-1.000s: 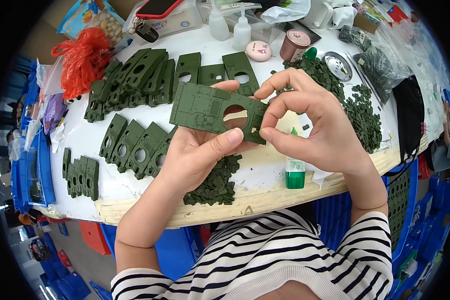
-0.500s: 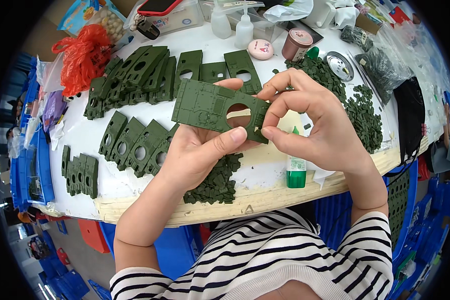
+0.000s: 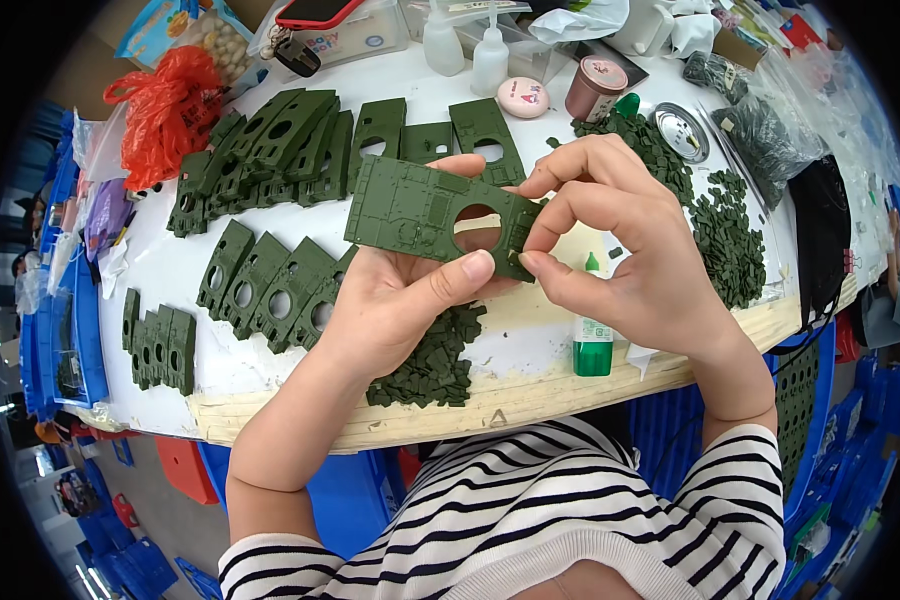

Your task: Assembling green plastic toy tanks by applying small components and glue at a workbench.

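Note:
A dark green plastic model hull plate (image 3: 395, 212) with a large round hole rests across my left hand (image 3: 398, 312). The left thumb presses on its lower edge beside the hole, and the other fingers support it from behind. My right hand (image 3: 625, 235) has its thumb and index finger pinched at the plate's right end, over a ribbed area. Whatever lies between those fingertips is too small or hidden to name. Below the plate lies a heap of small green plastic pieces (image 3: 425, 372). A green-capped glue bottle (image 3: 592, 350) lies under the right hand.
Stacked green hull plates (image 3: 270, 140) and rows of smaller ones (image 3: 163, 350) cover the left side. More small green parts (image 3: 728, 235) spread at right, near a round metal lid (image 3: 680, 132). Behind stand squeeze bottles (image 3: 489, 62), a pink tin (image 3: 595, 88) and a red bag (image 3: 173, 115).
My right fingertips have shifted slightly left and up along the plate's right end. The left hand keeps its hold, with the plate almost unmoved.

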The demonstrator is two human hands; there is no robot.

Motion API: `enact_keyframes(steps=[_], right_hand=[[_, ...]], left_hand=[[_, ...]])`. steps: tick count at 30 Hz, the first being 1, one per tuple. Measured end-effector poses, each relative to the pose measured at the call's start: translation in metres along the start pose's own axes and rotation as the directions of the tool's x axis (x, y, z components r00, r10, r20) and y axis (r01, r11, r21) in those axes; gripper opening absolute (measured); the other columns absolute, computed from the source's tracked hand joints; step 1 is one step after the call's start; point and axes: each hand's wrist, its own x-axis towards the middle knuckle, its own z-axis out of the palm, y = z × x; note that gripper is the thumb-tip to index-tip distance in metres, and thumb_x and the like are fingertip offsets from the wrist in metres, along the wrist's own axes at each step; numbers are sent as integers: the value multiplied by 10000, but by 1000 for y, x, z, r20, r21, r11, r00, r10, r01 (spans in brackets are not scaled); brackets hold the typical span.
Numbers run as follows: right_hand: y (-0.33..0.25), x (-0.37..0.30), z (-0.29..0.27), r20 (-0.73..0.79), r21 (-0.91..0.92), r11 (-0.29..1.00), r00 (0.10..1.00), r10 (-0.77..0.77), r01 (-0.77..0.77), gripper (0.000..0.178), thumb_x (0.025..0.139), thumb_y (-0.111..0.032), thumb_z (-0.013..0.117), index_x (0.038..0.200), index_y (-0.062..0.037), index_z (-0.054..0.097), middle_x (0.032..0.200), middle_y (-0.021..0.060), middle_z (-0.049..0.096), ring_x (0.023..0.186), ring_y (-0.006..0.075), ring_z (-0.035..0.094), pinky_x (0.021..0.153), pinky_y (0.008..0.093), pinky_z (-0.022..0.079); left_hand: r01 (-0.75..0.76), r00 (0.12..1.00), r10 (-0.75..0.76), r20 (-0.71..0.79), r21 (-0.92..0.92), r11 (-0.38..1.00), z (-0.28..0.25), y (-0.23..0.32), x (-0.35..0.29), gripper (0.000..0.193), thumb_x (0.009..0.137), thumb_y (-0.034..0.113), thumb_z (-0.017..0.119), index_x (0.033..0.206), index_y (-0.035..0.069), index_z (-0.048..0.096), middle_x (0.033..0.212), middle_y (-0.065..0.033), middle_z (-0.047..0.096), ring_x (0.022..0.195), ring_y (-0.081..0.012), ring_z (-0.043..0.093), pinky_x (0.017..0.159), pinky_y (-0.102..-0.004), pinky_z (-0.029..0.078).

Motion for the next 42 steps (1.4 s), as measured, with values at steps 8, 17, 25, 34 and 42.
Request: enact_keyframes(steps=[8, 17, 25, 34, 42], right_hand=[[-2, -1, 0, -7, -9, 1000, 1000, -3, 3, 124, 654, -16, 712, 723, -27, 610, 988, 71, 595, 930, 217, 528, 789, 315, 428], [-3, -1, -3, 22, -22, 1000, 1000, -5, 5, 127, 650, -10, 711, 723, -22, 608, 987, 70, 587, 929, 220, 529, 786, 314, 431], [-3, -1, -3, 11, -27, 1000, 1000, -9, 9, 143, 643, -9, 713, 724, -23, 597, 977, 74, 587, 931, 224, 531, 784, 319, 435], [-4, -1, -4, 1, -12, 1000, 1000, 0, 0, 139, 644, -16, 713, 716, -32, 596, 978, 77, 588, 931, 227, 528, 799, 328, 425], [-11, -2, -1, -33, -114, 993, 999, -27, 23, 150, 647, -10, 731, 759, -44, 638, 991, 65, 578, 990, 271, 531, 840, 380, 425]], left_hand=[[27, 1000, -27, 8, -11, 1000, -1, 0, 0, 670, 867, 139, 638, 1425, 74, 272, 1249, -147, 498, 1176, -262, 528, 910, -421, 548], [23, 1000, -24, 9, 34, 999, 1, 1, -1, 678, 852, 156, 668, 1414, 74, 298, 1231, -122, 503, 1165, -239, 520, 884, -410, 562], [8, 1000, -8, 11, 19, 1000, 1, -1, -1, 685, 850, 153, 672, 1414, 71, 292, 1232, -129, 509, 1168, -244, 524, 878, -401, 565], [0, 1000, 0, 10, 25, 1000, 2, 1, -2, 697, 845, 179, 683, 1410, 67, 290, 1252, -151, 516, 1195, -272, 520, 887, -412, 559], [-48, 999, 48, -2, 15, 999, 2, -1, -3, 658, 865, 139, 658, 1409, 67, 293, 1240, -129, 495, 1164, -228, 518, 894, -411, 554]])
